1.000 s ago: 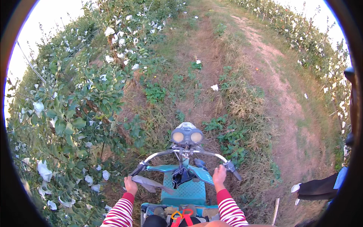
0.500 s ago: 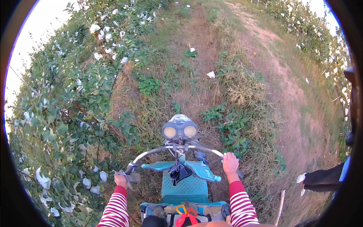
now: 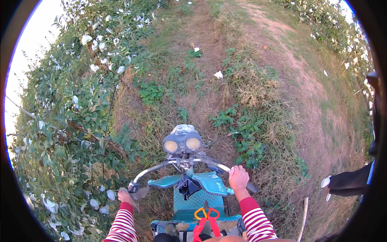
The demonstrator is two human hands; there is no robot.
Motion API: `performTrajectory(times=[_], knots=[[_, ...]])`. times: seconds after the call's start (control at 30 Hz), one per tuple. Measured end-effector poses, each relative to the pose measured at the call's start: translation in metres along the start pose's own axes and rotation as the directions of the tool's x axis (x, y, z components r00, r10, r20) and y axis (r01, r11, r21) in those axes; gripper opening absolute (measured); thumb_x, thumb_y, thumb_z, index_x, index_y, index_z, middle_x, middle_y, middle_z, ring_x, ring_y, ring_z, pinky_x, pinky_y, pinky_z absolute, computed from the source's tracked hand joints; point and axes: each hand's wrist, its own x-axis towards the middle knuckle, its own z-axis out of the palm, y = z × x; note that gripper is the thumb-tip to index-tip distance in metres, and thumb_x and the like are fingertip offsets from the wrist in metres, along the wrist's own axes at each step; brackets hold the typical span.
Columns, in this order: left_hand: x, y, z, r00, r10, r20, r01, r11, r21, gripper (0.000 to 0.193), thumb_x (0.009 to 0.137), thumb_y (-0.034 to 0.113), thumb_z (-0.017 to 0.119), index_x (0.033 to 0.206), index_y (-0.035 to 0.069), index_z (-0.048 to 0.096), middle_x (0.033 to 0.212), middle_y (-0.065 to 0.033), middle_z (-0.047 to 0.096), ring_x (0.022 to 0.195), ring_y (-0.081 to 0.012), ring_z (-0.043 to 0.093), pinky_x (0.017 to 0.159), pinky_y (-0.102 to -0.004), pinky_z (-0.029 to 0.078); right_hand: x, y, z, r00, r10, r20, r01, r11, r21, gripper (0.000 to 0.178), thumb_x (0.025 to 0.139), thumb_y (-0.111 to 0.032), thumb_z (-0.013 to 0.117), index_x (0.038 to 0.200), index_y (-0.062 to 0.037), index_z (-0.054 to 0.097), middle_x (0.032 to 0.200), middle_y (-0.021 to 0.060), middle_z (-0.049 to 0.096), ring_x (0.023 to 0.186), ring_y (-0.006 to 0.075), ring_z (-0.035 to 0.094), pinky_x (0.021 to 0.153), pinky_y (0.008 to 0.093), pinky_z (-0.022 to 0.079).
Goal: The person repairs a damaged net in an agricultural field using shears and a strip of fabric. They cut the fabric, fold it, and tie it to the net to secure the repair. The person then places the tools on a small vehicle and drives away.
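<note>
I have both hands on the curved chrome handlebar (image 3: 150, 170) of a teal three-wheeled or similar cart; its wheels are hidden. My left hand (image 3: 125, 196) is closed round the left grip, where a greyish cover or cloth (image 3: 141, 192) hangs. Round the right grip my right hand (image 3: 238, 177) is wrapped, with the dark grip end (image 3: 252, 188) sticking out past it. A twin round headlight (image 3: 182, 145) sits ahead of the bar. Between the teal front panels hangs a dark cloth (image 3: 188, 188), above the patterned footboard (image 3: 181, 205). Red and orange loop handles (image 3: 207, 214) lie near my lap.
Leafy bushes (image 3: 60, 149) with many white bags or covers crowd close on the left. A dirt track (image 3: 298, 76) runs along the right, past dry grass (image 3: 258, 92). At the right edge stands a person's dark-trousered leg (image 3: 348, 181), near a pale stick (image 3: 304, 218).
The headlight and handlebar have swung a little to the left. Both hands stay on the grips. The white scrap on the ground sits slightly farther left and higher in view.
</note>
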Motion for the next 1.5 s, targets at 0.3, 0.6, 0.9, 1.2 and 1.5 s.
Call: performTrajectory(times=[0.3,0.6,0.9,1.2,1.5], knots=[[0.009,-0.027,0.011,1.0,0.026,-0.013,-0.027,0.999,-0.027,0.028,0.087,0.021,0.05,0.1,0.003,0.068,0.102,-0.0223,0.067,0.094,-0.0396,0.063,0.083,-0.0482,0.047,-0.009,0.004,0.003,0.999,0.007,-0.038,-0.006,1.0,0.028,0.016,0.084,-0.027,0.056,0.082,-0.012,0.062,0.083,0.0063,0.058,0.079,0.0277,0.059,0.066,0.0425,0.046],[-0.006,-0.002,-0.009,0.681,0.433,0.59,-0.576,-0.18,0.797,0.032,0.097,0.018,0.036,0.097,0.009,0.067,0.099,-0.0092,0.069,0.098,-0.0234,0.064,0.097,-0.0314,0.044,0.003,-0.001,-0.002,1.0,-0.027,-0.011,0.026,0.999,-0.044,0.021,0.092,-0.027,0.046,0.097,-0.0107,0.058,0.092,0.0113,0.056,0.084,0.0324,0.058,0.069,0.0452,0.048],[0.016,-0.054,0.015,0.996,-0.026,-0.091,-0.01,0.927,-0.375,0.024,0.087,0.014,0.054,0.102,-0.002,0.064,0.097,-0.0186,0.065,0.081,-0.0302,0.061,0.075,-0.038,0.047,0.001,-0.003,0.006,1.0,0.011,0.015,-0.012,0.998,0.064,0.018,0.091,-0.022,0.048,0.094,-0.0109,0.061,0.089,0.0097,0.059,0.079,0.0328,0.06,0.065,0.0445,0.048],[-0.035,0.018,0.011,0.998,0.037,-0.051,-0.058,0.852,-0.521,0.023,0.089,0.006,0.053,0.11,-0.002,0.06,0.107,-0.0142,0.063,0.091,-0.0253,0.06,0.084,-0.0363,0.049,-0.008,0.005,0.009,0.997,-0.001,-0.082,-0.002,1.0,-0.029,0.02,0.092,-0.026,0.048,0.101,-0.0124,0.06,0.1,0.0111,0.059,0.086,0.0351,0.061,0.068,0.0473,0.049],[-0.072,0.072,-0.025,0.979,0.05,-0.198,-0.045,0.999,0.027,0.014,0.079,0.002,0.048,0.091,0.003,0.055,0.1,-0.0162,0.057,0.094,-0.0409,0.052,0.078,-0.0492,0.042,-0.014,-0.005,0.004,0.995,0.068,-0.067,-0.071,0.996,-0.046,0.017,0.091,-0.024,0.049,0.09,-0.0113,0.06,0.09,0.0106,0.06,0.079,0.0347,0.062,0.066,0.0499,0.049]])
